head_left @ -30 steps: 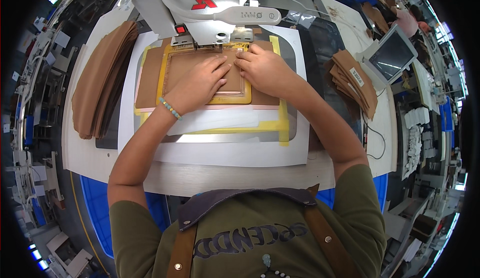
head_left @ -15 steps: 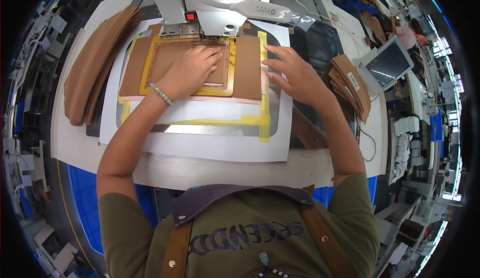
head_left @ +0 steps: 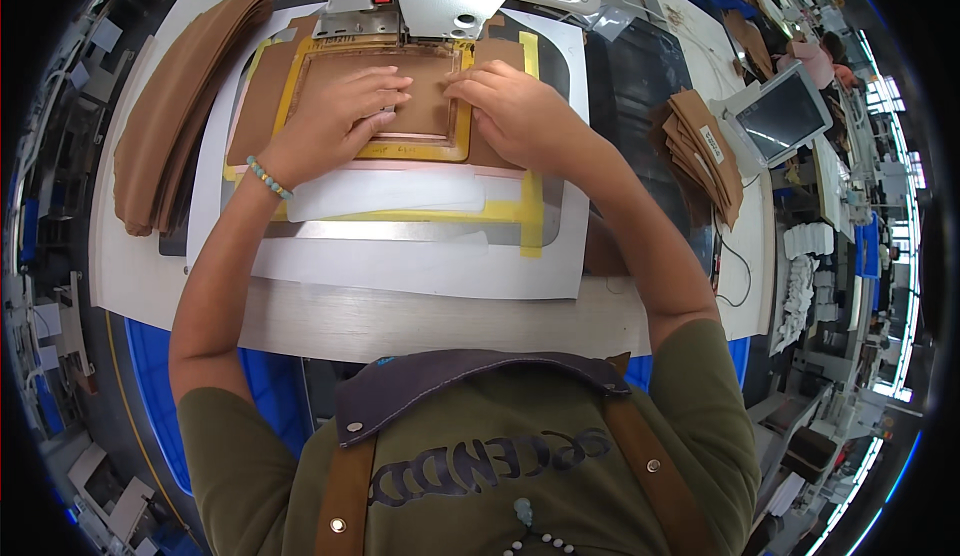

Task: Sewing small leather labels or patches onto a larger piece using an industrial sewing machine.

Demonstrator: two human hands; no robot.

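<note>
A yellow-edged rectangular frame (head_left: 284, 116) lies over a brown fabric piece (head_left: 493, 51) beneath the white sewing machine head (head_left: 450, 6). My left hand (head_left: 345, 116), a beaded bracelet on its wrist, lies open over the left and middle of the framed fabric. At the frame's right side is my right hand (head_left: 520, 111). Its fingers bend leftward, tips on the inner right edge, and nothing shows held in them. A pink-edged layer shows under the fabric, above a metal plate (head_left: 390, 230) marked with yellow tape (head_left: 532, 226).
A tall stack of brown fabric pieces (head_left: 180, 121) stands at the left. Smaller brown pieces (head_left: 700, 146) lie at the right beside a tilted screen (head_left: 782, 116). White sheets (head_left: 430, 266) cover the near table area; blue bins (head_left: 270, 396) sit below its edge.
My right hand has moved left from the yellow tape strip onto the frame's right side, its fingers drawing together. My left hand has shifted left on the fabric.
</note>
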